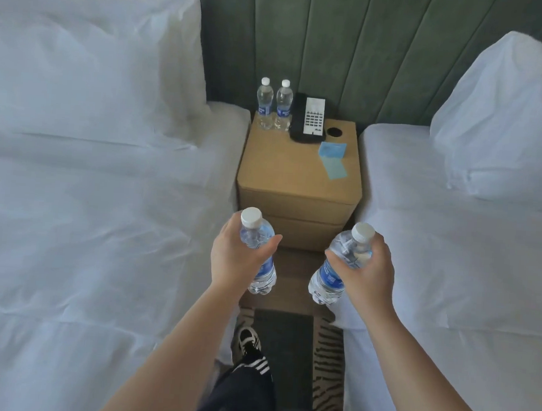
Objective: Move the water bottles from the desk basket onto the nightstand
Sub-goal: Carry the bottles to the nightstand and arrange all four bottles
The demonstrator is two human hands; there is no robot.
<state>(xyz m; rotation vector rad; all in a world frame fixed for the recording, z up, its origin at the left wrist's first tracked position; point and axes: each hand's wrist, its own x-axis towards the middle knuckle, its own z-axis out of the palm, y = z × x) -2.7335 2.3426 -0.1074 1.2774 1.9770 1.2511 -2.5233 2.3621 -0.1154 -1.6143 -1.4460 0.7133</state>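
Left hand (239, 254) holds one water bottle (257, 252) in a closed grip, right hand (366, 269) another (339, 268), both short of the nightstand (294, 175). Two bottles (274, 106) stand at its back-left corner, touching, beside a telephone (307, 119) and blue cards (332, 158). All clear, white-capped, blue-labelled.
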